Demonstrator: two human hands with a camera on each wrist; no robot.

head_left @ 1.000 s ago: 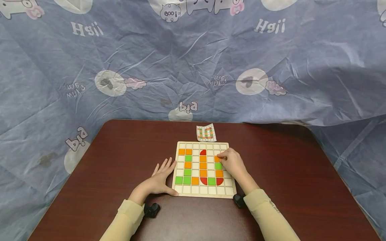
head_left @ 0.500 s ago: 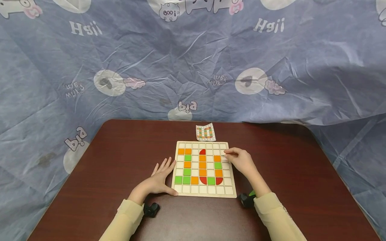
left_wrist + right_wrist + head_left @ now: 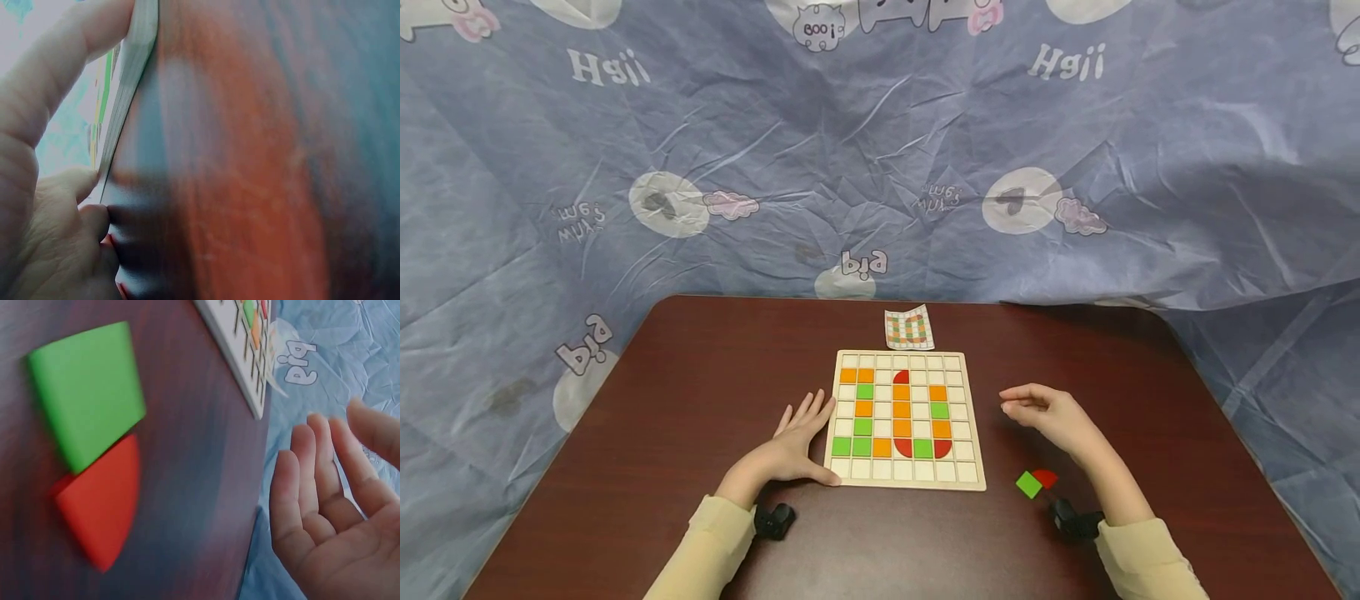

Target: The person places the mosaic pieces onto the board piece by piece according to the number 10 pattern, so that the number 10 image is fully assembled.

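A square wooden grid board [image 3: 904, 481] lies mid-table, with orange and green square tiles and red quarter-round tiles set in some cells. My left hand [image 3: 786, 450] rests beside the board's left edge, fingers spread, thumb and fingertips touching the rim [image 3: 128, 81]. Off to the right of the board, my right hand [image 3: 1060, 421] hovers above the table with nothing in its lightly bent fingers [image 3: 303, 462]. Below it, a green square tile [image 3: 1028, 485] and a red quarter-round tile [image 3: 1045, 477] lie on the wood, touching each other in the right wrist view.
A small paper card [image 3: 909, 327] printed with a coloured grid lies behind the board. The dark brown table [image 3: 737, 342] meets a blue patterned cloth [image 3: 820, 150] at its far side. Each wrist wears a black camera [image 3: 773, 522].
My right hand has let go of the orange tile in the board's right part and moved right, off the board. The loose green and red tiles have come into sight. My left hand stays put.
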